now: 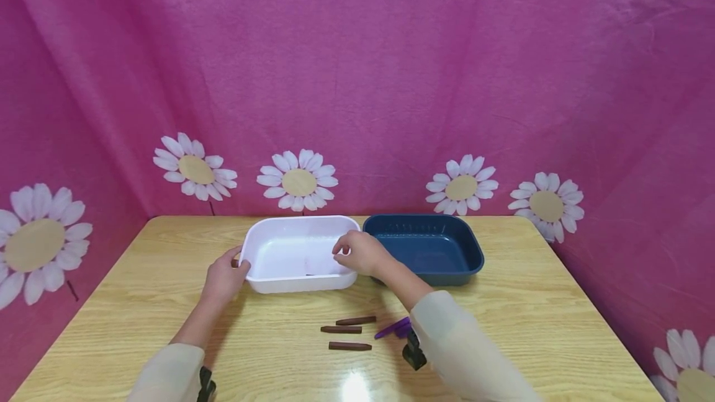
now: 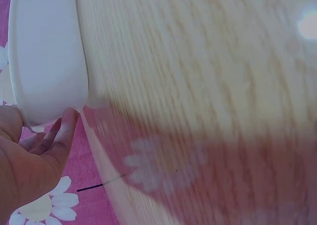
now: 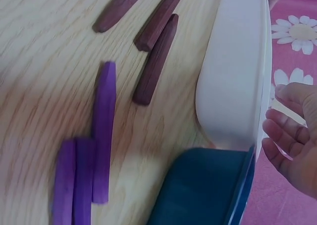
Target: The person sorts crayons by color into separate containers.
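Observation:
A white plastic bin [image 1: 301,284] stands on the table, and my left hand [image 1: 226,275] holds its left end by the rim. The left wrist view shows that hand's fingers [image 2: 64,131] against the bin's outer wall. My right hand [image 1: 363,253] is over the bin's right end, fingers loosely bent and thumb apart from them; nothing shows between them in the right wrist view. A small dark thing [image 1: 310,275] shows inside the bin by the front wall, too little to identify. Three brown crayons [image 1: 350,346] and three purple crayons [image 3: 104,136] lie in front on the table.
A dark blue bin [image 1: 475,259] stands right beside the white one, under my right forearm. Behind the wooden table [image 1: 279,352] hangs a pink cloth [image 1: 357,79] with daisies. Dark wrist devices [image 1: 413,352] sit at both sleeves.

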`<state>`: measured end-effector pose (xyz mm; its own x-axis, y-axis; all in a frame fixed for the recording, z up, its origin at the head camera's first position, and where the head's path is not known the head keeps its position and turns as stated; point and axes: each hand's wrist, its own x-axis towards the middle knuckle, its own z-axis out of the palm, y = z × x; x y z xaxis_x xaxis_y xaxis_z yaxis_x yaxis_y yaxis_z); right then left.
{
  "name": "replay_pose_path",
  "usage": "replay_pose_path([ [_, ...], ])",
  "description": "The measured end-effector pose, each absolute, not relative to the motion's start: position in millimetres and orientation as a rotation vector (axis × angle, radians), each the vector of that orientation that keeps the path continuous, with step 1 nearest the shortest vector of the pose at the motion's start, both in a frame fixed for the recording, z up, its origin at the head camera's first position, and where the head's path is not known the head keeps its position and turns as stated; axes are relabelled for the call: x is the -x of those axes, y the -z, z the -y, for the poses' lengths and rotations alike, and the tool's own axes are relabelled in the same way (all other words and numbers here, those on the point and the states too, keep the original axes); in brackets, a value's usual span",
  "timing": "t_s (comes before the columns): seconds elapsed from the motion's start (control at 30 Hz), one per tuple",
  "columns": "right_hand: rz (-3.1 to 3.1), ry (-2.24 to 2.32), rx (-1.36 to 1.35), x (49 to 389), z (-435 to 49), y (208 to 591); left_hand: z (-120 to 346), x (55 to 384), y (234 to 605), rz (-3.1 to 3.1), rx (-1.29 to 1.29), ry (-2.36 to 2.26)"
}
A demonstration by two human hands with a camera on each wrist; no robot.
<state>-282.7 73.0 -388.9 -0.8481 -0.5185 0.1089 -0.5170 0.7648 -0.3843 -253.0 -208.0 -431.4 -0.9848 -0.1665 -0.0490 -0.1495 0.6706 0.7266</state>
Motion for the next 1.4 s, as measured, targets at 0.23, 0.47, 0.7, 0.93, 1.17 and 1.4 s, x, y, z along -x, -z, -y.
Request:
replay_pose_path([
  [0.23,-2.944,0.632,0.89,279,-82,383,209,252,430,2.851,-0.264,1.24],
  [0.47,-2.934,0.62,0.907,273,-93,381,208,251,431,2.847,-0.272,1.25],
  [0.7,-2.941,0.617,0.921,266,-107,378,207,251,432,2.846,-0.291,1.269],
  [0.93,-2.932,0.58,0.973,258,-118,375,207,250,431,2.838,-0.262,1.266],
  [1.17,-2.936,0.526,1.005,252,-125,375,206,250,431,2.844,-0.259,1.225],
  [1.4,-2.933,0.527,1.058,244,-133,376,207,251,431,2.859,-0.262,1.211],
])
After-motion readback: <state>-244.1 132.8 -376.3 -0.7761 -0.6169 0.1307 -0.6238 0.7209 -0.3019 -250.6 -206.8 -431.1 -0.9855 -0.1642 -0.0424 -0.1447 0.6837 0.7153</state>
